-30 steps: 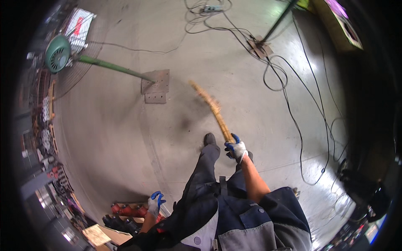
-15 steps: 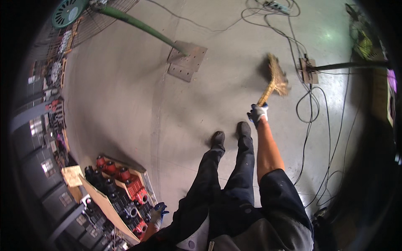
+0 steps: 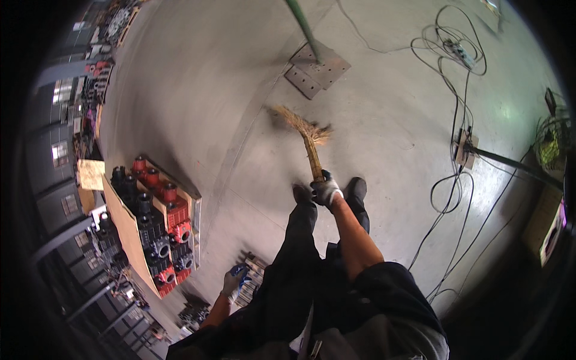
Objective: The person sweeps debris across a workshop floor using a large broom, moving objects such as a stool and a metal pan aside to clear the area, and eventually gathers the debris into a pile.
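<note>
holding a broom (image 3: 308,140) (straw, splayed) in the right grip (image 3: 326,191).

broom (image 3: 311,153) swung leftward: bristles (image 3: 298,123), earlier near dark stand (image 3: 516,166), now near green stand (image 3: 305,30).

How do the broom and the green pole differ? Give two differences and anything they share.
The broom ends in a frayed, straw-coloured fan; the green pole shows no bristles. The broom is held in the person's right grip; the green pole stands on a flat metal plate. Both have a narrow shaft.
</note>
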